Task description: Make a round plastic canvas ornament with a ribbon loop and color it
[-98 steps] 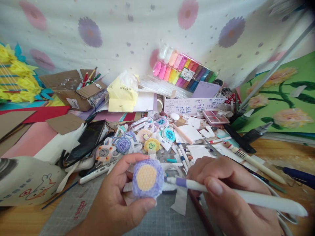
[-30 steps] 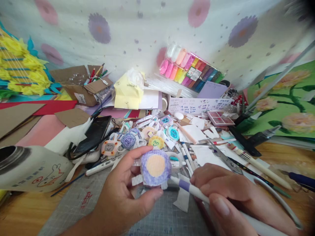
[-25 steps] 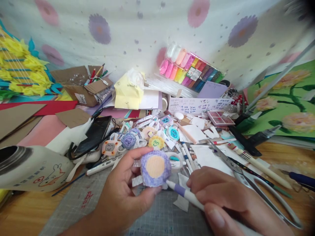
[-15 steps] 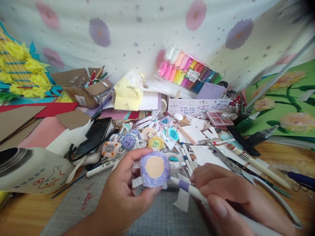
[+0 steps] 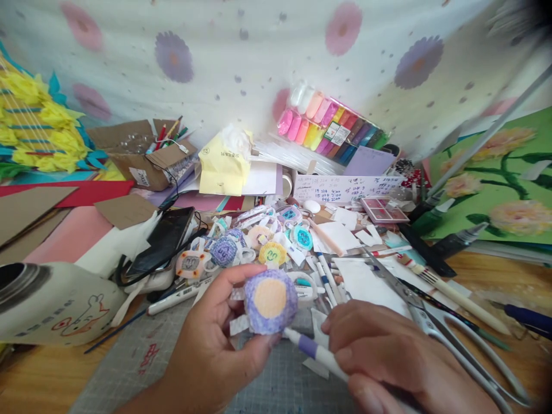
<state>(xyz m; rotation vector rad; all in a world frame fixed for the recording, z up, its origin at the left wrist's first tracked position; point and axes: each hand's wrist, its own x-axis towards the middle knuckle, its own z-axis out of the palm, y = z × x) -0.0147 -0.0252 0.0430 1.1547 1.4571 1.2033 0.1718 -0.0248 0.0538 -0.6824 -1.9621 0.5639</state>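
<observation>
Between the thumb and fingers of my left hand is a small round paper piece, with a purple rim around a pale orange centre. White tabs stick out on its left side. My right hand is closed on a white marker with a purple band. The marker's tip meets the lower right edge of the paper piece. Behind the left hand lies a pile of similar coloured paper pieces, among them a yellow one and a turquoise-centred one.
Scissors lie open-handled at the right. A white bottle stands at the left beside a phone. Under the hands is a grey cutting mat. Farther back are a cardboard box and coloured clay packs.
My right hand and the marker have moved down and left, taking the tip from the paper piece's right edge to its lower right edge. The piece sits slightly lower in view.
</observation>
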